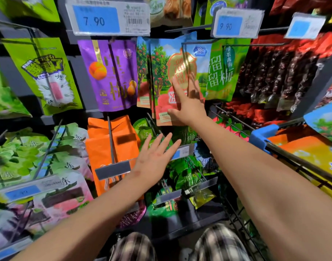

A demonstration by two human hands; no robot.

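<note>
My right hand (pixel 187 102) is open, its fingers straight and laid flat against the front of a hanging snack pouch (pixel 159 72) printed with an orchard and red fruit. My thumb reaches out toward 9 o'clock near the pouch's lower edge. The hand rests on the pouch without gripping it. The pouch hangs from a peg at the middle of the shelf wall, at the front of a row of pouches like it.

My left hand (pixel 153 159) is at 7 o'clock from the right one and lower. It is also open, with fingers spread and pointing toward 1 o'clock, and it holds nothing. I cannot tell whether it touches the green packs (pixel 184 176) behind it.

At 9 o'clock from the orchard pouch, just beside it, hangs a purple pouch (pixel 112 76) with orange fruit on it. At 3 o'clock hangs a green pouch (pixel 221 72) with large white characters, partly overlapping the orchard row.

At 9 o'clock from my left hand is a stack of orange pouches (pixel 104 144).

At 11 o'clock above the orchard pouch, a blue price tag (pixel 104 18) reads 7.90. At 1 o'clock another tag (pixel 234 23) reads 9.90.

Dark red packs (pixel 274 76) fill the pegs at 3 o'clock, farther out. The blue corner of a wire cart (pixel 263 138) is at 4 o'clock.
</note>
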